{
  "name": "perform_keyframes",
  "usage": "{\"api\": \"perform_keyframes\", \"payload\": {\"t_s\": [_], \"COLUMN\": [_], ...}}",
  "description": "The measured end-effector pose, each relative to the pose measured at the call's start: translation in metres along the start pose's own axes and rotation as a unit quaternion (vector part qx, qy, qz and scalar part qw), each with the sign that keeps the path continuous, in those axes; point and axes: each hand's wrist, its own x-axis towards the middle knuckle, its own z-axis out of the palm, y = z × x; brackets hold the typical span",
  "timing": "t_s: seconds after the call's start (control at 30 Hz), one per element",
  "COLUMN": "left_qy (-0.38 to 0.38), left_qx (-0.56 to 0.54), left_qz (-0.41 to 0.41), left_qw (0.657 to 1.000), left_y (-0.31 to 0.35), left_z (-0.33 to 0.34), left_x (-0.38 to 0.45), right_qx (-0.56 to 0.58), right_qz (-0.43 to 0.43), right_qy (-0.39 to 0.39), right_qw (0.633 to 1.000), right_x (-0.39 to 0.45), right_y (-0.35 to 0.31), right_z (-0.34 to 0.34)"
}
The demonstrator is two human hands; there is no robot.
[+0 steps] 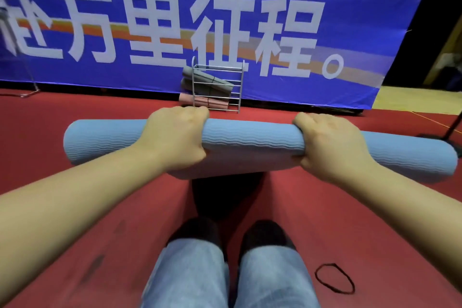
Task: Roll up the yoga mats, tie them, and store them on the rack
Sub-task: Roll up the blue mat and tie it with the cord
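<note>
Both the left hand point(175, 136) and right hand point(327, 141) wrap their fingers point(200, 114) around the rolled blue yoga mat point(250, 137), held above the red floor point(75, 207), so tying seems next, needing the black band point(335, 278) lying by the right knee.

Blue mat point(250, 137) ribbed matt foam; rack point(217, 87) thin metal wire.
</note>
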Motion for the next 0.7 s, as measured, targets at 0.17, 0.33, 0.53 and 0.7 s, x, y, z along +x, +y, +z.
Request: {"api": "perform_keyframes", "payload": {"t_s": [0.17, 0.33, 0.53, 0.7], "left_qy": [0.004, -0.062, -0.266, -0.439], "left_qx": [-0.021, -0.067, -0.112, -0.163], "left_qz": [0.064, 0.088, 0.037, 0.028], "left_qw": [0.998, 0.992, 0.957, 0.883], "left_y": [0.011, 0.026, 0.051, 0.055], "left_z": [-0.001, 0.015, 0.032, 0.051], "left_x": [-0.063, -0.127, -0.180, -0.184], "right_qx": [0.041, 0.108, 0.178, 0.165], "right_qz": [0.020, 0.002, -0.005, -0.049], "right_qy": [-0.052, -0.176, -0.381, -0.344], "right_qw": [0.998, 0.978, 0.907, 0.923], "right_x": [-0.069, -0.133, -0.168, -0.196], "right_y": [-0.030, -0.052, -0.071, -0.074], "right_z": [-0.029, -0.037, -0.031, -0.018]}}
